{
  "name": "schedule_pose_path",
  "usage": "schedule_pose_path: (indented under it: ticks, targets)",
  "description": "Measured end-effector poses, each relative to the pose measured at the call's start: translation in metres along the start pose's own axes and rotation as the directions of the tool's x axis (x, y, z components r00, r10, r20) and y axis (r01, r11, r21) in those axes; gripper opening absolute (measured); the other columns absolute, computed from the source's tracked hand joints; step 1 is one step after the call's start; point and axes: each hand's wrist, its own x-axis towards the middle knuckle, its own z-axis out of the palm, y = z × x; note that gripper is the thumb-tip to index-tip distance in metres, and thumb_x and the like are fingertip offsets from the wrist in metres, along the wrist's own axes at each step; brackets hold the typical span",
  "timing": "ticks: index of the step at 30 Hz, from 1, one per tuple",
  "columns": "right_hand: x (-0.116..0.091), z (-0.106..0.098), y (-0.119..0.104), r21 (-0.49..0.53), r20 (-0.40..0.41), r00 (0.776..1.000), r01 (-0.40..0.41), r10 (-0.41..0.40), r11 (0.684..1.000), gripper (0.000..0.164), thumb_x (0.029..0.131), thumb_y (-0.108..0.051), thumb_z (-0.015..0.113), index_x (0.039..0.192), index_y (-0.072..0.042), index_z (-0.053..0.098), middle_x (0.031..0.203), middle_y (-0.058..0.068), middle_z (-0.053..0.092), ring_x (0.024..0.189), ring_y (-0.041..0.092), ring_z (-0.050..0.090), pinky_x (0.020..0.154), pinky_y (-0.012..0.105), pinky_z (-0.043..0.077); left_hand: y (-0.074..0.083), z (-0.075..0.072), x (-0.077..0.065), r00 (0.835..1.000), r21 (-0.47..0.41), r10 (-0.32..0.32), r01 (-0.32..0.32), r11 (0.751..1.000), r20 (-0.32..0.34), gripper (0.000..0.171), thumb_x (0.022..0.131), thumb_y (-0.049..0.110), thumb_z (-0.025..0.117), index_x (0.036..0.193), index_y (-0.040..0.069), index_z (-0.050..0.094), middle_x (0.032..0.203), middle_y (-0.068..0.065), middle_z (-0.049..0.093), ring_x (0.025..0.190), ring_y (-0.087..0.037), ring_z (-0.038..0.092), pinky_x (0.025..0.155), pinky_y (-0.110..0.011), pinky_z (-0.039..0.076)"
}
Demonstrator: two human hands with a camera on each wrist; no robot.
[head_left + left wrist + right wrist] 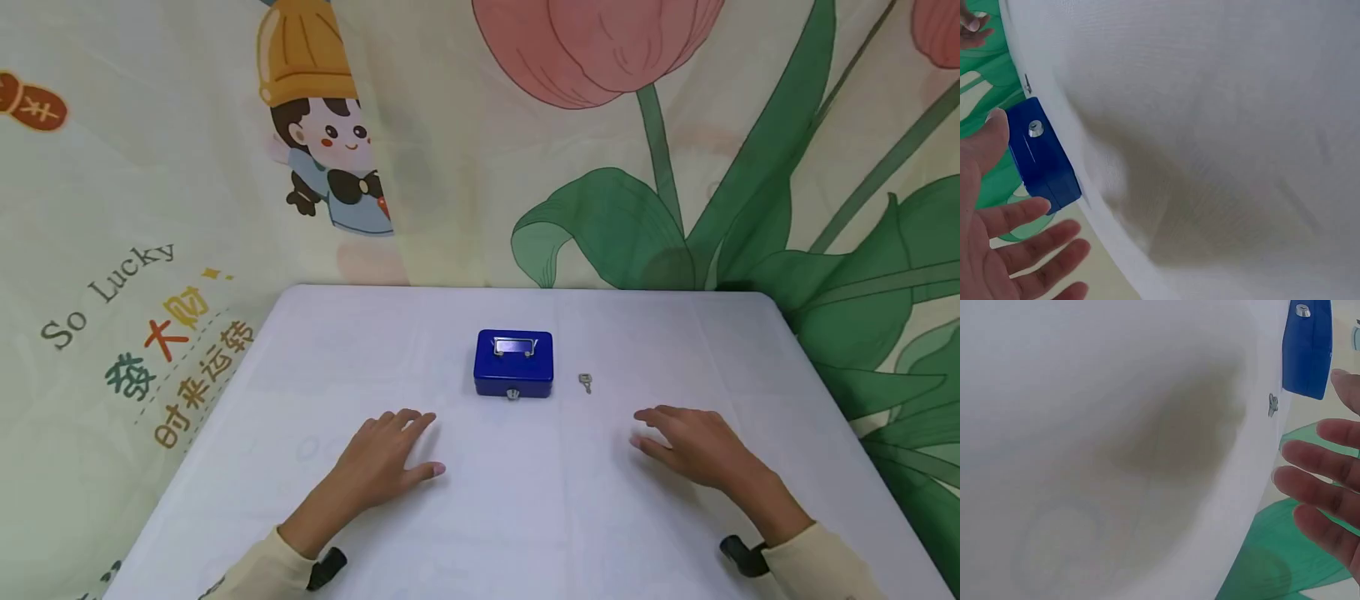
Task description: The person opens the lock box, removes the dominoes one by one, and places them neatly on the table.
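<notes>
A small blue cash box (513,364) sits with its lid down on the white table, a silver handle on top and a round lock (1035,129) in its front. To its right lies a small key or pair of keys (586,382). My left hand (388,457) hovers over the table in front and left of the box, fingers spread, holding nothing. On the other side, my right hand (686,443) is held in front and right of the keys, its fingers loosely extended and apart from everything. Both wrist views show the fingers bare of any object.
The white table (525,517) has rounded far corners. Behind it hangs a printed cloth (450,167) with a cartoon figure, pink flowers and green leaves. A black strap piece (327,569) is at the left wrist, another (744,557) at the right.
</notes>
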Motion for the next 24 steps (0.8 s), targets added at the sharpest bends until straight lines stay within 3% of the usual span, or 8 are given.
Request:
schedule_pose_path:
  ticks: [6,12,17,24]
  targets:
    - [0.019,0.002,-0.007,0.041,0.099,0.995,0.019,-0.023,0.999,0.034,0.092,-0.035,0.072,0.116,-0.011,0.072,0.1,0.002,0.077,0.086,0.019,0.073,0.071,0.039,0.06,0.004,-0.002,0.012,1.0,-0.007,0.013,-0.013,1.0,-0.018,0.053,0.091,0.05,0.069,0.126,0.011,0.066,0.119,-0.01,0.07,0.108,-0.029,0.067,0.087,-0.045,0.054]
    - [0.04,0.004,-0.012,0.043,0.091,0.994,0.054,-0.058,0.998,0.031,0.09,-0.032,0.076,0.112,-0.009,0.075,0.095,0.002,0.077,0.081,0.017,0.072,0.067,0.033,0.059,0.007,-0.005,0.029,0.998,-0.042,0.025,-0.027,0.999,-0.049,0.043,0.093,0.043,0.069,0.12,0.01,0.069,0.108,-0.005,0.073,0.1,-0.025,0.069,0.084,-0.043,0.055]
    - [0.057,0.008,-0.015,0.053,0.109,0.992,0.065,-0.07,0.997,0.031,0.091,-0.031,0.075,0.113,-0.009,0.075,0.097,0.002,0.077,0.085,0.018,0.072,0.068,0.033,0.059,0.008,-0.004,0.044,0.999,-0.071,0.037,-0.039,0.997,-0.029,0.043,0.093,0.043,0.069,0.121,0.011,0.068,0.106,-0.004,0.074,0.1,-0.024,0.069,0.085,-0.043,0.056]
    - [0.076,0.013,-0.016,0.068,0.128,0.99,0.052,-0.061,0.996,0.029,0.09,-0.025,0.076,0.114,-0.009,0.075,0.106,0.006,0.076,0.092,0.022,0.073,0.071,0.035,0.06,0.008,0.002,0.062,1.0,-0.089,0.019,-0.02,0.996,-0.017,0.055,0.092,0.049,0.069,0.132,0.011,0.062,0.121,-0.007,0.07,0.11,-0.027,0.066,0.092,-0.045,0.053]
